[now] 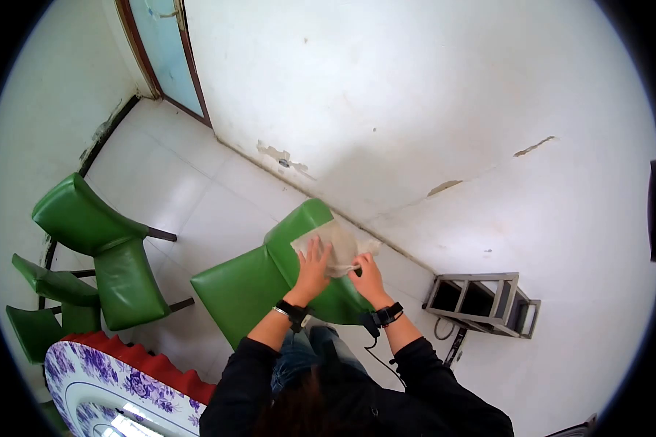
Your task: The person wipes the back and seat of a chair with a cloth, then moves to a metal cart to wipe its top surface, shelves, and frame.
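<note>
Where the white wall point(430, 95) meets the pale tiled floor point(182, 182), a green padded vinyl chair point(259, 280) stands in the middle, its backrest toward the wall. Two similar green chairs point(98, 233) sit well apart at the left, near a purple-flowered round table point(102, 379). A grey metal frame point(488, 298) lies at the right. On the backrest lies a crumpled off-white cloth point(339, 244). The left hand point(313, 266) presses flat, fingers spread, on the cloth's near edge; the right hand point(364, 273) pinches its right side. Since slick vinyl gives little grip, the cloth could slide off, or a hard push might tip the light chair toward the wall.
</note>
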Demonstrator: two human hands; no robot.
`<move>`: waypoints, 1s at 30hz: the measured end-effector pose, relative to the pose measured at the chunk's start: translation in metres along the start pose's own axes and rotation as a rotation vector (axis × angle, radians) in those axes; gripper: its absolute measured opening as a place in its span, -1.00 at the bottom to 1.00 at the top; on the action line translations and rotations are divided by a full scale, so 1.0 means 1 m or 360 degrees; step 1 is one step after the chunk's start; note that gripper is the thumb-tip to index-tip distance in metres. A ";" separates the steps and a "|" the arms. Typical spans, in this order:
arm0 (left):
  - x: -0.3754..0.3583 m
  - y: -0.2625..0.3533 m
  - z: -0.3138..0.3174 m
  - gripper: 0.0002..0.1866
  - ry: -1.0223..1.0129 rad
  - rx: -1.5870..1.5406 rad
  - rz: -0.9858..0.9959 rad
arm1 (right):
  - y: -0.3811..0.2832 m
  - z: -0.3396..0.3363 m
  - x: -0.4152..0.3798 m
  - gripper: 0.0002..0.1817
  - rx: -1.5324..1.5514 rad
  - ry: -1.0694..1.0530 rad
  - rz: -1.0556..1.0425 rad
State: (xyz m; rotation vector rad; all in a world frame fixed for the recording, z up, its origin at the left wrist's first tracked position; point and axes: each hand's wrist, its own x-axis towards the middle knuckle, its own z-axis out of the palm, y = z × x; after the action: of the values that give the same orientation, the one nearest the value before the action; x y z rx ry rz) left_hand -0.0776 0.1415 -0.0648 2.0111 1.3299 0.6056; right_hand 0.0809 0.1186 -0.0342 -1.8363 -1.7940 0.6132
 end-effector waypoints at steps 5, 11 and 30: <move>-0.012 0.001 0.026 -0.21 0.0199 -0.0507 0.0142 | 0.024 -0.025 -0.042 -0.82 0.0008 -0.0241 0.0120; -0.035 0.012 0.047 -0.35 -0.0062 -0.1330 -0.0435 | 0.062 -0.041 -0.118 -0.82 0.0280 -0.0110 0.0137; -0.113 0.056 0.034 -0.81 -0.0238 -0.1479 -0.0890 | 0.067 -0.064 -0.169 -0.80 0.0681 0.0072 -0.0203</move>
State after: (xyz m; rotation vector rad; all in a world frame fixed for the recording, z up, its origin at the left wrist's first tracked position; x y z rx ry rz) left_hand -0.0621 0.0128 -0.0503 0.8731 1.1340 0.6224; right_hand 0.1677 -0.0535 -0.0315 -1.4267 -1.5862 0.8253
